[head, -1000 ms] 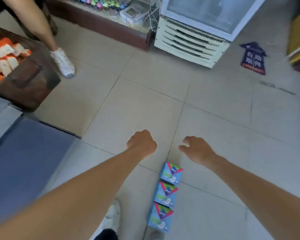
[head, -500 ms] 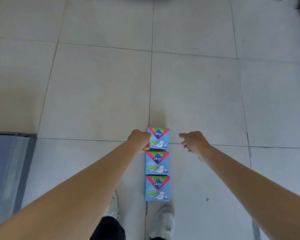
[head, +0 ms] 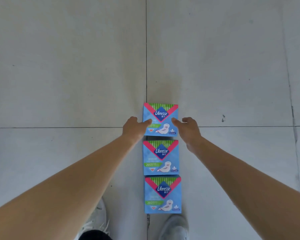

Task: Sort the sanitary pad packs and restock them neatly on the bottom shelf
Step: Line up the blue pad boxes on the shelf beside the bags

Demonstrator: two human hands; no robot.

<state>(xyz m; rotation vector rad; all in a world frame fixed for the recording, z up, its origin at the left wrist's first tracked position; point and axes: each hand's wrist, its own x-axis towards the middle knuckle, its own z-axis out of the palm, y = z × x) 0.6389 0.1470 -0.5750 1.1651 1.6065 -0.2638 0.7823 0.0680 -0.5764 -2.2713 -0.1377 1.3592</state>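
Lying end to end on the tiled floor (head: 59,66) are three blue sanitary pad packs: far pack (head: 160,111), middle pack (head: 160,157), near pack (head: 163,194). The left hand (head: 134,129) and right hand (head: 187,130) flank the far pack, fingers loosely extended over its side edges, gripping nothing. White shoes (head: 175,226) stand just behind.

- On the floor (head: 68,66), in one line going away, lie the near pack (head: 163,194), the middle pack (head: 160,157) and the far pack (head: 160,118).
- The left hand (head: 134,129) is at the far pack's left side, the right hand (head: 187,130) at its right.
- The right shoe (head: 174,227) is just behind the near pack, the left shoe (head: 95,220) further left.
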